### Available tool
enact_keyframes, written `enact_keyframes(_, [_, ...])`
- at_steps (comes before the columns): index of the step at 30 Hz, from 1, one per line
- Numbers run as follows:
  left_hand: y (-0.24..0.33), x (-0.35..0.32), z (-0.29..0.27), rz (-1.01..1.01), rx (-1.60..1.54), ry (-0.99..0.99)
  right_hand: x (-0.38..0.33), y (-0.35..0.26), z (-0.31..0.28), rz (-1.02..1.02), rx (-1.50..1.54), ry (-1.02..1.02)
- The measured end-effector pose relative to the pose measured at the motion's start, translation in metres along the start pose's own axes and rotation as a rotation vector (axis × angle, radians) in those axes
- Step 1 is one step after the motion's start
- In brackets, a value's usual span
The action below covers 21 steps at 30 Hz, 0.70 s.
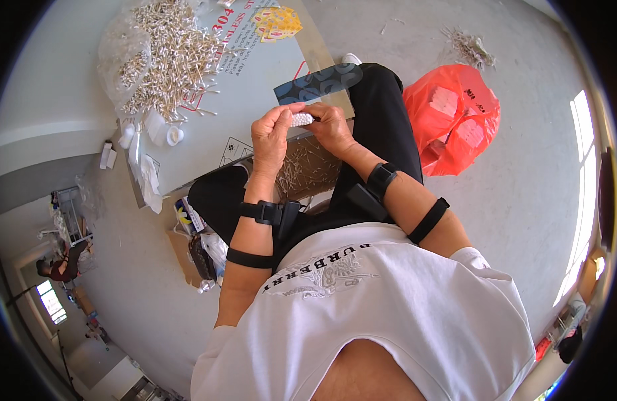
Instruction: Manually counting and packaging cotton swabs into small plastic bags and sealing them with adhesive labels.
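Observation:
A tight bundle of cotton swabs (300,119) is held between my two hands over the table's near edge, its white cotton tips packed together. My left hand (271,137) is closed around its left side, thumb and fingers pressing it. From the other side, my right hand (330,129) grips the bundle with bent fingers; something small and dark shows by its fingertips, too small to name. Just below my hands sits a cardboard box (328,150) with loose swabs inside. A large heap of cotton swabs (175,57) spreads over the table to the far left, partly on clear plastic.
A dark blue patterned strip (315,83) and a yellow patterned packet (277,25) lie on the table (252,90). A red plastic bag (482,110) with packs stands on the floor at right, near scattered sticks (470,48). Another person (62,267) is far off at left.

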<state>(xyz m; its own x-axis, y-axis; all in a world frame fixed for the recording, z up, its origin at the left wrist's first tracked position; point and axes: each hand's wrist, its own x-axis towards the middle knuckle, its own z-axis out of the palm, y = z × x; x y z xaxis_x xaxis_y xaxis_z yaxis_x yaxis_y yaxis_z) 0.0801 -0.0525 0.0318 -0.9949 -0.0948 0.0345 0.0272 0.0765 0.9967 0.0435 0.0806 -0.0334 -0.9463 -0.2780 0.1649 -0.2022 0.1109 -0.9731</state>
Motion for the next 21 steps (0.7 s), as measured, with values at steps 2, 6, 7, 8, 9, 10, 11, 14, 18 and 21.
enact_keyframes(2, [-0.001,0.000,0.000,0.011,-0.003,-0.002,0.001,0.001,0.001,-0.025,0.006,0.010])
enact_keyframes(6, [-0.002,0.001,0.000,0.038,0.002,-0.004,0.000,-0.002,-0.001,0.056,-0.016,-0.023])
enact_keyframes(7, [-0.002,0.001,0.000,0.039,0.002,-0.005,0.001,-0.002,-0.001,0.049,-0.012,-0.023])
enact_keyframes(8, [-0.002,0.001,-0.001,0.042,0.003,-0.016,0.001,-0.001,-0.001,0.042,-0.007,-0.023])
enact_keyframes(9, [-0.002,0.001,-0.002,0.046,0.004,-0.027,0.000,-0.001,-0.001,0.042,-0.007,-0.022])
enact_keyframes(10, [-0.003,0.001,-0.004,0.047,0.005,-0.027,0.000,-0.002,-0.001,0.008,-0.002,-0.001])
enact_keyframes(11, [-0.003,0.002,-0.007,-0.005,-0.058,-0.023,0.000,-0.003,-0.001,-0.027,0.004,0.021])
enact_keyframes(14, [0.002,0.002,-0.022,-0.058,-0.107,0.023,0.002,-0.012,-0.006,0.159,0.123,-0.177])
enact_keyframes(18, [0.013,0.003,-0.040,-0.093,-0.006,0.025,0.006,-0.026,-0.009,0.521,0.613,-0.180])
enact_keyframes(21, [0.018,0.001,-0.038,0.040,0.248,-0.036,0.007,-0.029,-0.008,0.609,0.694,-0.118])
